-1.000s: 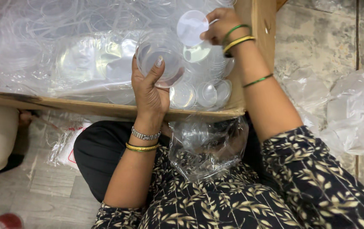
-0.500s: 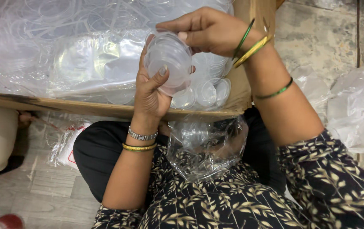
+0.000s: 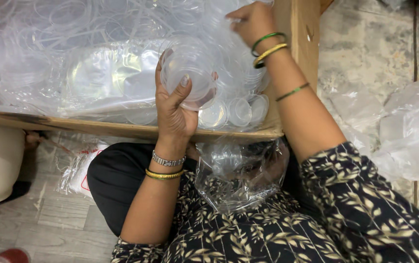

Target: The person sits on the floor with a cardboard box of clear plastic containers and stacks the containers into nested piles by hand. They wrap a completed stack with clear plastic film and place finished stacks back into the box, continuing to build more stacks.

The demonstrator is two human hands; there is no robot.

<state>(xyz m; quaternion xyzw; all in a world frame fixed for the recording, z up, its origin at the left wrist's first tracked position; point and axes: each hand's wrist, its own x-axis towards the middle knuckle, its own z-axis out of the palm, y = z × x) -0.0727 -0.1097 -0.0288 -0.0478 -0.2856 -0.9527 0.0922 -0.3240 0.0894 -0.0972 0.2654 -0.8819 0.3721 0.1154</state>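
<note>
our left hand [image 3: 175, 114] is clamped round a clear plastic cup [image 3: 188, 73] at the centre, over the wooden tray [image 3: 121, 129]. our right hand [image 3: 251, 22], at 1 o'clock, is pinched among loose clear lids [image 3: 241, 109]; what it grips we cannot tell. thin plastic could slip or crush under a tight squeeze. the tray's wooden side wall [image 3: 302, 44] crowds the right wrist at 2 o'clock; open room lies at 10 o'clock.

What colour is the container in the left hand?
Clear, see-through plastic container, held by the left hand; head view.
</note>
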